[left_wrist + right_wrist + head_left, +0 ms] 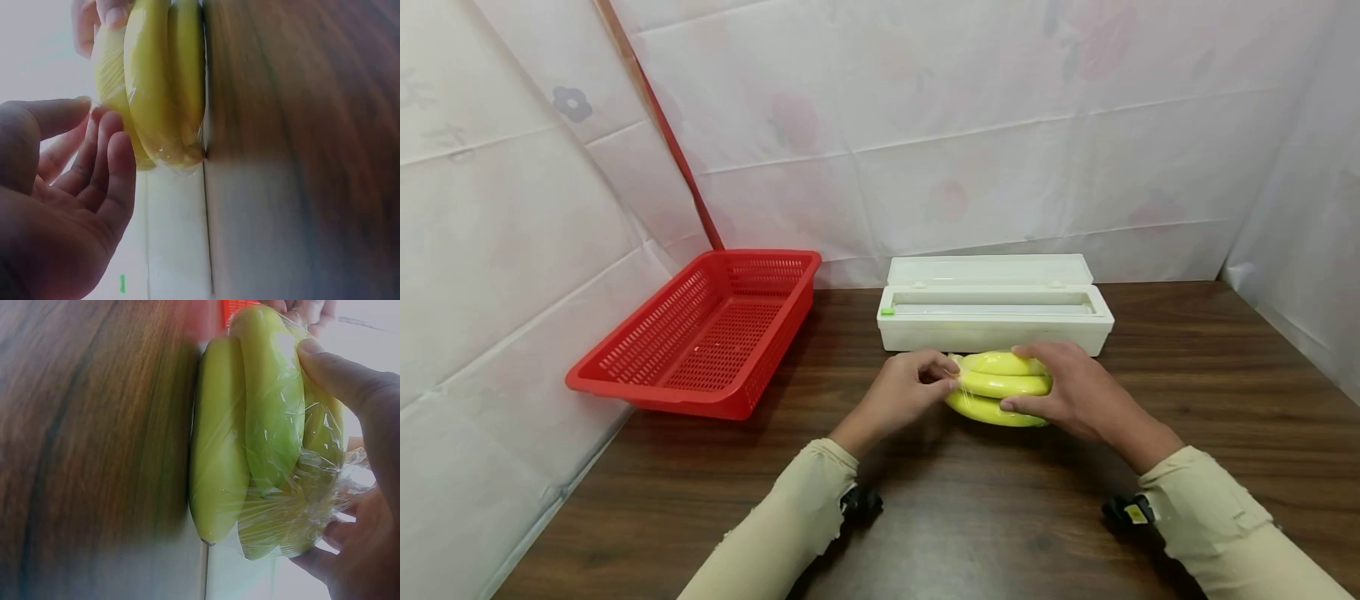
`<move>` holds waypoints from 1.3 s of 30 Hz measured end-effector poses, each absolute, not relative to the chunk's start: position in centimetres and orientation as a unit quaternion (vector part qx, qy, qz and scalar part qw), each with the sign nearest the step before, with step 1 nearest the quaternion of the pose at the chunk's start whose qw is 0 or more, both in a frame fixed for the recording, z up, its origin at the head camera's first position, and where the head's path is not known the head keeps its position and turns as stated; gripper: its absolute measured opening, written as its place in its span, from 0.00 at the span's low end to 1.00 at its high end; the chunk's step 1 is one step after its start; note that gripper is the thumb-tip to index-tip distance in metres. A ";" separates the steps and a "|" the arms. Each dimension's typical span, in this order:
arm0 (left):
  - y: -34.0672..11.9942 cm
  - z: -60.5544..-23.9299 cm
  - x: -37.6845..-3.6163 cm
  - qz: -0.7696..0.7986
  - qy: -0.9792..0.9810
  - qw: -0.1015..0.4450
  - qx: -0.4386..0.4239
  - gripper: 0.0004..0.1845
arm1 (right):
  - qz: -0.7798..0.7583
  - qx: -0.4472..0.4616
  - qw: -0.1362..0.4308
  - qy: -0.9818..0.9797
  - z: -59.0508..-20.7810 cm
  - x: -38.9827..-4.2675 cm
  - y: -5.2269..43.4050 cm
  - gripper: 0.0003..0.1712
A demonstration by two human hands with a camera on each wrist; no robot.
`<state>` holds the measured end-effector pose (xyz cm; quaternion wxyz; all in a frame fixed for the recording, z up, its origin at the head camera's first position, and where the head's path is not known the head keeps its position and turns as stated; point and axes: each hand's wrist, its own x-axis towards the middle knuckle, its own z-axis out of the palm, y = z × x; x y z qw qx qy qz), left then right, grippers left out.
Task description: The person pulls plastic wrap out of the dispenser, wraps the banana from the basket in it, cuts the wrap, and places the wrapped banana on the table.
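A bunch of yellow bananas (pixel 997 386), wrapped in clear cling film (pixel 294 506), is between my hands on the table's middle. My right hand (pixel 1071 392) grips the bunch at its right end, thumb on the near side and fingers over the far side. At the left end, my left hand (pixel 910 383) brings thumb and fingertips together at the film, seeming to pinch it. In the left wrist view that hand (pixel 75 169) is beside the wrapped bananas (pixel 147 81). In the right wrist view the film is bunched and creased near the right palm.
Behind the bananas stands a white cling film dispenser box (pixel 992 333) with its lid raised. A red plastic basket (pixel 760 375) sits at the left. White patterned sheets (pixel 962 133) hang behind and beside the wooden table (pixel 985 517).
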<state>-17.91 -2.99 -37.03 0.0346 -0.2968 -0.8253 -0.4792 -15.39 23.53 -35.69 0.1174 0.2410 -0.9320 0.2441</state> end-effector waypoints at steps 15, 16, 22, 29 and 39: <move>-3.0 -37.1 -18.1 -0.356 -0.911 0.078 -0.194 0.33 | 0.239 0.250 0.115 -0.931 -35.9 -15.4 23.6 0.43; -3.1 -37.1 -18.1 -0.350 -0.914 0.077 -0.187 0.36 | 0.239 0.250 0.115 -0.931 -35.9 -15.4 23.6 0.43; -3.8 -37.2 -18.7 -0.359 -0.911 0.066 -0.192 0.37 | 0.239 0.255 0.120 -0.929 -35.9 -15.5 23.5 0.43; -4.8 -37.4 -19.2 -0.412 -0.896 0.035 -0.165 0.19 | 0.243 0.260 0.124 -0.926 -35.9 -15.6 23.4 0.42; -5.0 -37.7 -19.6 -0.407 -0.900 -0.003 -0.153 0.13 | 0.241 0.249 0.118 -0.930 -35.8 -15.4 23.4 0.43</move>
